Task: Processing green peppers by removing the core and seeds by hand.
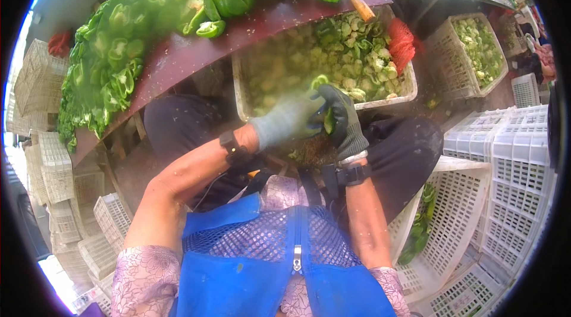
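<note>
My right hand [342, 114], in a dark grey coated work glove, is closed around a piece of green bell pepper [329, 121]. A curled strip of green pepper [319, 80] shows at its fingertips. My left hand [287, 120], in a pale grey glove, is blurred and meets the right one between my knees; whether its fingers grip anything is unclear. Just beyond both hands stands a white plastic crate [387, 102], filled with pepper cores and seed clumps [352, 56]. Part of its left side is hazy.
Halved green peppers [127, 56] are heaped on a dark red tabletop [178, 60]. A wooden-handled cleaver [362, 8] overhangs its edge. Red mesh netting [400, 45] hangs over the crate's right end. Another core-filled crate [446, 62] stands right; stacked white crates [519, 174] flank me.
</note>
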